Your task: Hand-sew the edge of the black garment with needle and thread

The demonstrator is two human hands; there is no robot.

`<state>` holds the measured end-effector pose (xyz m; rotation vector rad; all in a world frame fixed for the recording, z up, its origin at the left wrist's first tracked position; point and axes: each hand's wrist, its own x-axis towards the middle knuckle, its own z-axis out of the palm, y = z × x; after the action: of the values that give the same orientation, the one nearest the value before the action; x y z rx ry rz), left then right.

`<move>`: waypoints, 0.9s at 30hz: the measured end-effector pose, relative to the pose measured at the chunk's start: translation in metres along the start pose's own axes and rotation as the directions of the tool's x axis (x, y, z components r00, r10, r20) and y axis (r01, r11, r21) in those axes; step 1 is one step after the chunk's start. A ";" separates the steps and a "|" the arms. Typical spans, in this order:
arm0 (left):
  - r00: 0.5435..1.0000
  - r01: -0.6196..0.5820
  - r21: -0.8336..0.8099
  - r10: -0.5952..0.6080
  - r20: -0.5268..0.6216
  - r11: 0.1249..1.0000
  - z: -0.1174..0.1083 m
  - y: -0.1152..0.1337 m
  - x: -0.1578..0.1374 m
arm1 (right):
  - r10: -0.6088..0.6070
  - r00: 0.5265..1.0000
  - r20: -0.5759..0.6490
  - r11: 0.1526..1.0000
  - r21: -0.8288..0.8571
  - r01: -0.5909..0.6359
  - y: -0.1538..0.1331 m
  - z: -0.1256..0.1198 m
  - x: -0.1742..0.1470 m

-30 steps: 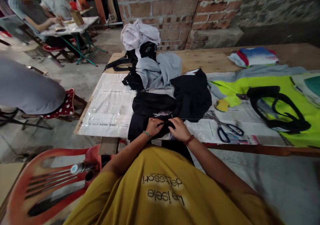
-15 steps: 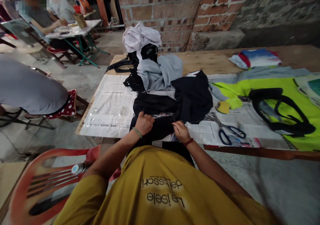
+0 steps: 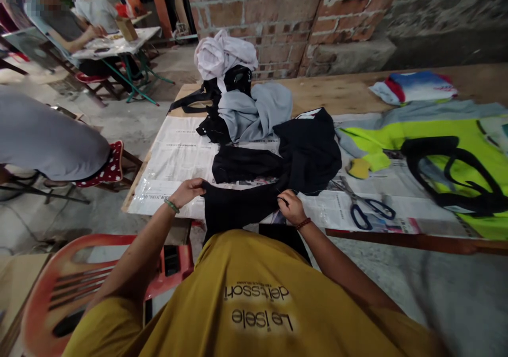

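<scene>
A black garment (image 3: 238,204) lies across the table's near edge, part of it pulled taut between my hands. My left hand (image 3: 189,192), with a green bracelet, pinches its left corner. At the cloth's right side, my right hand (image 3: 292,207) is closed on the fabric's edge; whether a needle is also between those fingers I cannot tell. A fine pale thread seems to run from near these fingers over the dark cloth (image 3: 309,153). To the right of my right hand lie dark-handled scissors (image 3: 363,208) and a small yellow piece (image 3: 359,168).
Newspaper (image 3: 159,171) covers much of the wooden table. Grey fabric (image 3: 257,113) and a whitish cloth bundle (image 3: 224,55) are heaped at the back. Neon-yellow clothing (image 3: 428,129) with a black strap (image 3: 431,187) lies right. A red chair (image 3: 39,314) stands left; people sit beyond.
My left hand has moved left from the middle of the strip to its corner, stretching the black garment out. My right hand stays at about the same place.
</scene>
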<state>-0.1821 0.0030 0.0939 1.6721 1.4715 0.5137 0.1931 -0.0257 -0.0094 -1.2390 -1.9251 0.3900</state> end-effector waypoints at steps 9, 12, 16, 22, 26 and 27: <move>0.906 0.274 0.563 -0.013 -0.423 0.780 0.030 -0.002 0.010 | -0.025 1.000 0.015 1.000 -0.018 0.025 -0.002 0.001 0.001; 0.857 0.156 0.622 0.208 -0.471 0.767 0.040 0.025 0.004 | -0.022 1.000 0.011 1.000 -0.018 0.022 -0.003 0.001 0.001; 0.846 -0.087 0.644 0.397 -0.355 0.760 0.062 0.065 0.001 | -0.015 1.000 0.020 1.000 0.003 0.015 -0.003 0.000 0.001; 0.825 -0.477 0.569 0.565 0.026 0.670 0.122 0.094 0.026 | -0.020 1.000 0.024 1.000 0.000 0.020 -0.002 -0.001 0.001; 0.863 -0.478 0.536 0.484 0.142 0.696 0.157 0.085 0.046 | -0.019 0.999 0.033 1.000 0.003 0.019 -0.003 -0.001 0.001; 0.875 -0.465 0.525 0.462 0.148 0.713 0.163 0.080 0.049 | -0.014 0.999 0.032 1.000 0.008 0.014 -0.003 -0.001 0.001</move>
<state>0.0011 0.0008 0.0536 2.5383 1.2454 0.3591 0.1916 -0.0263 -0.0062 -1.2203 -1.9563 0.4117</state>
